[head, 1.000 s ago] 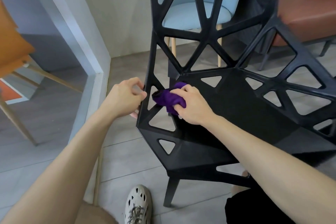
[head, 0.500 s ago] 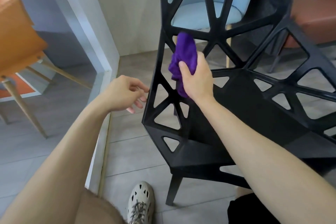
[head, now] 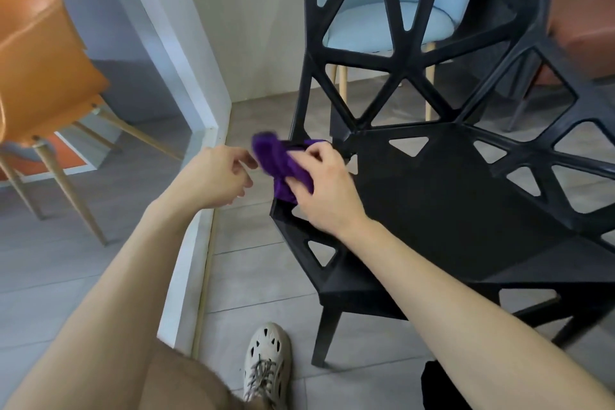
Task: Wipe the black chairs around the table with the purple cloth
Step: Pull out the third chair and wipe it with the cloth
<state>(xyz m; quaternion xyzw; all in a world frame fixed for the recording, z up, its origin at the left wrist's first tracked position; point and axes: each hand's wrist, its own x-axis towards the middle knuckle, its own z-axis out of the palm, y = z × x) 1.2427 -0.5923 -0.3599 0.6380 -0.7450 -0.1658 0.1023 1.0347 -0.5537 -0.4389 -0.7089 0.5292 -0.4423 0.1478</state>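
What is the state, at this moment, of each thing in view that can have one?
purple cloth: bunched, pressed against the chair's side frame.
black chair: upright on the floor.
right hand: grips the purple cloth.
left hand: fingers loosely curled, holds nothing.
orange chair: upright, untouched.

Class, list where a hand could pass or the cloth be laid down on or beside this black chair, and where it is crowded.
Free: the solid seat middle of the black chair, between the right hand and the triangular cut-outs; the floor tiles between white partition and chair leg. Crowded: the seat's partition-side edge, where left hand, purple cloth and right hand cluster.
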